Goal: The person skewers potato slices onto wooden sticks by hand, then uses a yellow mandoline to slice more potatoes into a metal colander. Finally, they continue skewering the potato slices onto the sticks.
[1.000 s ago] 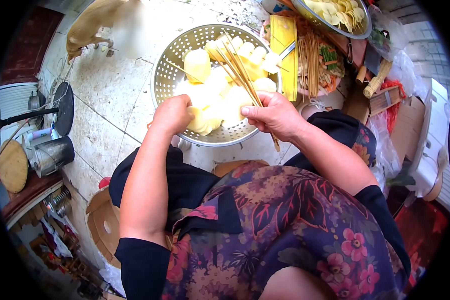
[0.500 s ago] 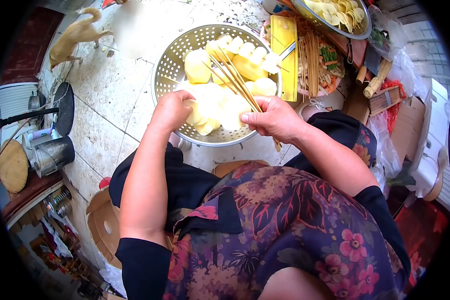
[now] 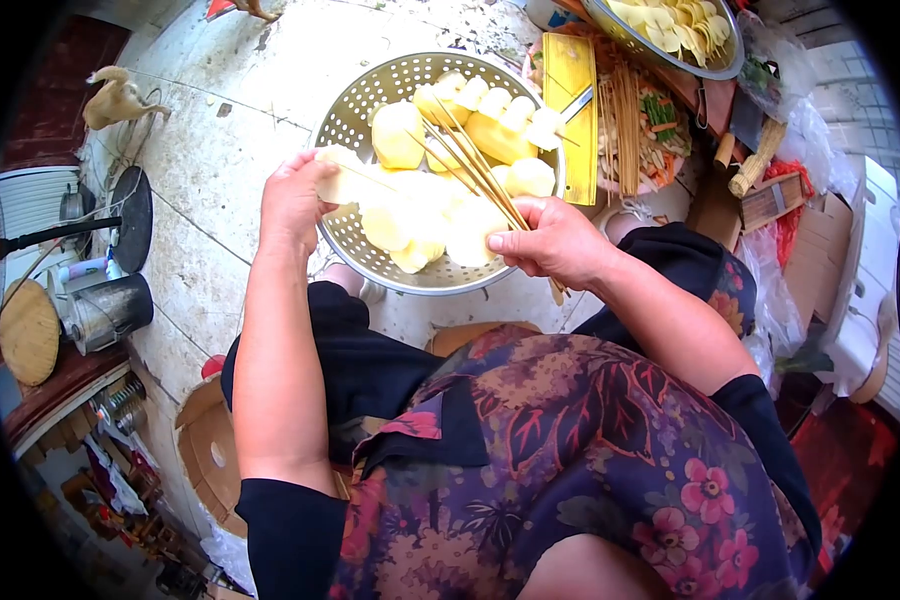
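Observation:
A metal colander (image 3: pixel 345 125) with round holes stands between my knees. Peeled potatoes (image 3: pixel 397 135) and pale slices (image 3: pixel 390 222) lie in it, some pieces threaded on skewers. My left hand (image 3: pixel 295 200) is at the colander's left rim, its fingers closed on a thin potato slice (image 3: pixel 340 175); a skewer tip appears to touch that slice. At the right rim my right hand (image 3: pixel 550 240) grips a bundle of wooden skewers (image 3: pixel 480 175), which fan out over the potatoes, with slices beside my thumb.
A yellow board (image 3: pixel 570 120) leans at the colander's right edge, near more skewers (image 3: pixel 625 130) and a tray of cut vegetables (image 3: pixel 662 125). Another bowl of slices (image 3: pixel 670 30) is at the top right. A dog (image 3: pixel 120 103) stands at the upper left; a cardboard box (image 3: pixel 205 450) is lower left.
My left hand has moved left and up from the pile to the colander's left rim with a slice. My right hand has barely shifted. The dog has moved and turned.

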`<action>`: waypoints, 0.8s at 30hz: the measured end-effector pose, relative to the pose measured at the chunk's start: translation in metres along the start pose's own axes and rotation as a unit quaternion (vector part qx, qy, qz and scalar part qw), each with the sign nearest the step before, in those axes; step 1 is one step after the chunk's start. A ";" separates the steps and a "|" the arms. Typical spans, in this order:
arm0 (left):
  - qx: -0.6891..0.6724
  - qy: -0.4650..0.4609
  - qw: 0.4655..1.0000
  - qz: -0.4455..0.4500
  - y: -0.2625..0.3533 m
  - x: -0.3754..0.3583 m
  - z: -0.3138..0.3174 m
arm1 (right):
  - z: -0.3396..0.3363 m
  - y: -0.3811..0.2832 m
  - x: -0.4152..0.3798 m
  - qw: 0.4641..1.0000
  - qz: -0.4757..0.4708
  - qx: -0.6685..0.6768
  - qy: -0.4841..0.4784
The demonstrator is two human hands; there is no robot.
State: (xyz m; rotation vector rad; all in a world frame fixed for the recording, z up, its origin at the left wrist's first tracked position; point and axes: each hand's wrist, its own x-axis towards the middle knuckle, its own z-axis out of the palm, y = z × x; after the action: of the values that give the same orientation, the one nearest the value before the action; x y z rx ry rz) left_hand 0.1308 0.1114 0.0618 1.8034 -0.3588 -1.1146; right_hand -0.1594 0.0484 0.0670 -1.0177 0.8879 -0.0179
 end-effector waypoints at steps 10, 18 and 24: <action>-0.134 0.036 0.990 0.036 0.007 0.006 -0.012 | -0.001 0.001 -0.001 1.000 0.001 0.010 -0.013; -0.128 0.053 0.989 0.058 0.006 0.006 -0.013 | 0.000 0.001 -0.002 1.000 -0.010 0.008 -0.010; -0.057 0.052 0.990 0.117 0.002 0.004 -0.008 | 0.002 0.001 -0.001 0.999 -0.016 -0.020 0.022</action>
State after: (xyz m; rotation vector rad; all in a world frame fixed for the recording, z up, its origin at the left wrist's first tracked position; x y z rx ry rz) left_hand 0.1403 0.1125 0.0626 1.6643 -0.4237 -0.8571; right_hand -0.1594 0.0505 0.0677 -1.0717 0.9156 -0.0497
